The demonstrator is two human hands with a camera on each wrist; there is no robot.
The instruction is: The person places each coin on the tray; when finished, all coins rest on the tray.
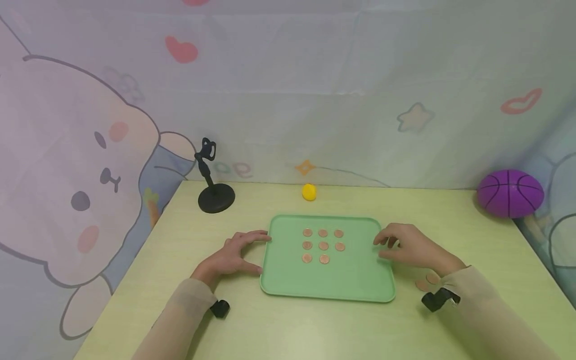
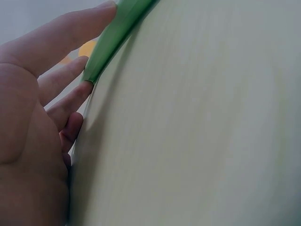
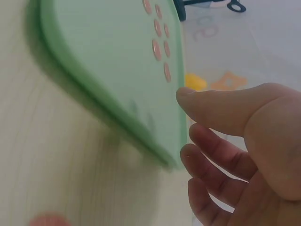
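Note:
A green tray (image 1: 292,282) lies on the table with several copper coins (image 1: 323,246) in neat rows on it, two in the nearest row. My left hand (image 1: 229,256) is at the tray's left side, thumb and fingers spread with their tips at the rim (image 2: 106,44). Over the tray's right edge is my right hand (image 1: 407,245), its fingers loosely bent and nothing between thumb and fingertips. In the right wrist view the thumb (image 3: 211,106) and fingers stand apart. Two more coins (image 1: 422,285) lie on the table near the right wrist.
Behind the tray sits a small yellow object (image 1: 309,192). A black stand (image 1: 216,198) with a clip on top is at the back left, and a purple ball (image 1: 510,194) at the back right. A printed cloth (image 1: 292,75) hangs behind the table (image 1: 270,330).

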